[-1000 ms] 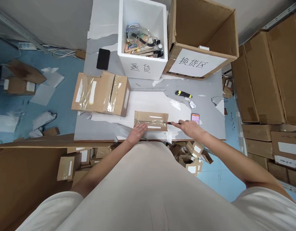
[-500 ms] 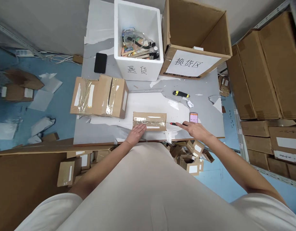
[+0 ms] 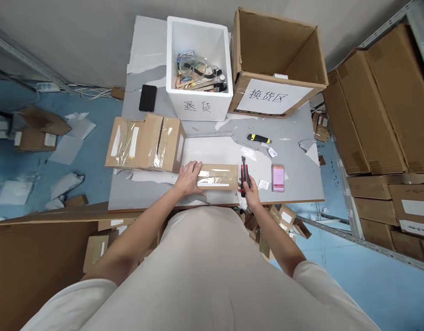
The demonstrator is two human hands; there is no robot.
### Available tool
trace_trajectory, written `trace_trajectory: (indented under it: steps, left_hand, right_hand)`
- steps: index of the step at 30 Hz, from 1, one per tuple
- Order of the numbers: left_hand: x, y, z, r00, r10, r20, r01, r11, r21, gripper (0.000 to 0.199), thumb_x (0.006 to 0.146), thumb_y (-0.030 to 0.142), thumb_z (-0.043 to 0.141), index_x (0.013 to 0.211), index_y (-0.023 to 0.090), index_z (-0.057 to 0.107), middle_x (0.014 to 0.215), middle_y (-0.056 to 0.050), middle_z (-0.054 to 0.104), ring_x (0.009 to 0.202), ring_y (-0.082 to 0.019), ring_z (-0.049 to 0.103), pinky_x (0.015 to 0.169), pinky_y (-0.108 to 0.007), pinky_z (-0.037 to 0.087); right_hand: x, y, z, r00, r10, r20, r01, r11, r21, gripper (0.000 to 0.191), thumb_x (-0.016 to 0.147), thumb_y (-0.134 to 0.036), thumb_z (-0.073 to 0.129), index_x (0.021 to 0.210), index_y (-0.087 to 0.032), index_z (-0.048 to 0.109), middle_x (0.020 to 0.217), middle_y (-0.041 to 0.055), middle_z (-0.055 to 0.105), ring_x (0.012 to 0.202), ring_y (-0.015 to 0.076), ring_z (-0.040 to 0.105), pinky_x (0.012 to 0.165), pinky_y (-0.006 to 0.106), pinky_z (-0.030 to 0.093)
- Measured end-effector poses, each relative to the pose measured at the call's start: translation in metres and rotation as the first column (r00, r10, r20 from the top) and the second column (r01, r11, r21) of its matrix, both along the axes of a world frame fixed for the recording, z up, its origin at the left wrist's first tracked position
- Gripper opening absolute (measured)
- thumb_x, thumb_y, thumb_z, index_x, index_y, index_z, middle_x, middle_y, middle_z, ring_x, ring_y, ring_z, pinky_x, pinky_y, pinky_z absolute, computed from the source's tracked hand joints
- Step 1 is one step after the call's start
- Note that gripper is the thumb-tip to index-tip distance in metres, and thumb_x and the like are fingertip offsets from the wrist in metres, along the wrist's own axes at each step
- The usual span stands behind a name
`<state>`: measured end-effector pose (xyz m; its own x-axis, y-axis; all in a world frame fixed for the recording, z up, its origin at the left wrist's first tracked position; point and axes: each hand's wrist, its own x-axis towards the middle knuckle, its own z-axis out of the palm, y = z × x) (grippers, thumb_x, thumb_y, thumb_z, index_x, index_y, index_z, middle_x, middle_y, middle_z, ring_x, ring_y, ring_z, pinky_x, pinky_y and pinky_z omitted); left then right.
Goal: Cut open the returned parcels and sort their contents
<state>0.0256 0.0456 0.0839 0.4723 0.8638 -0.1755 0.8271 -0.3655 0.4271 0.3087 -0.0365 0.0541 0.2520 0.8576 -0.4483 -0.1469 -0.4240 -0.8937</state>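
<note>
A small taped cardboard box (image 3: 218,177) lies flat near the table's front edge. My left hand (image 3: 189,178) grips its left end, thumb and fingers on the end of the box. At the box's right end, my right hand (image 3: 250,191) is closed round a red and black utility knife (image 3: 244,177), which points away from me. Right of that hand are a small printed paper square (image 3: 263,184) and a phone with a pink screen (image 3: 278,178). A yellow and black cutter (image 3: 259,138) rests farther back.
A larger taped box (image 3: 145,143) and a black phone (image 3: 147,98) are on the left. Behind stand a white foam box (image 3: 201,105) holding goggles and other items, and a big open carton (image 3: 277,96). Shelved cartons (image 3: 377,105) line the right.
My left hand has shifted from the box's top to its left end. My right hand has moved left, and the knife now points away from me. A paper square now shows beside the pink-screened phone.
</note>
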Motion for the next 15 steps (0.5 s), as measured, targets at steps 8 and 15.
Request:
trace_trajectory:
  steps: [8, 15]
  left_hand:
    - [-0.005, 0.038, -0.021, 0.982, -0.004, 0.187, -0.014, 0.996, 0.091, 0.117, 0.043, 0.047, 0.082, 0.142, 0.012, 0.03, 0.134, -0.02, 0.038, 0.127, -0.04, 0.036, 0.11, -0.052, 0.032]
    - [-0.007, 0.048, -0.021, 0.982, -0.012, 0.188, 0.0, 0.998, 0.061, 0.118, 0.042, 0.05, 0.083, 0.142, 0.012, 0.031, 0.135, -0.02, 0.037, 0.129, -0.04, 0.035, 0.111, -0.051, 0.031]
  right_hand:
    - [0.034, 0.015, 0.018, 0.973, 0.165, 0.163, -0.167, 0.986, -0.005, 0.076, 0.081, -0.053, 0.056, 0.147, -0.025, 0.031, 0.107, 0.0081, 0.063, 0.055, 0.0082, 0.053, 0.044, 0.023, 0.043]
    - [0.036, 0.016, 0.018, 0.969, 0.242, 0.043, -0.241, 0.97, -0.027, 0.077, 0.079, -0.049, 0.061, 0.147, -0.028, 0.033, 0.1, 0.0055, 0.064, 0.049, 0.0063, 0.049, 0.039, 0.022, 0.039]
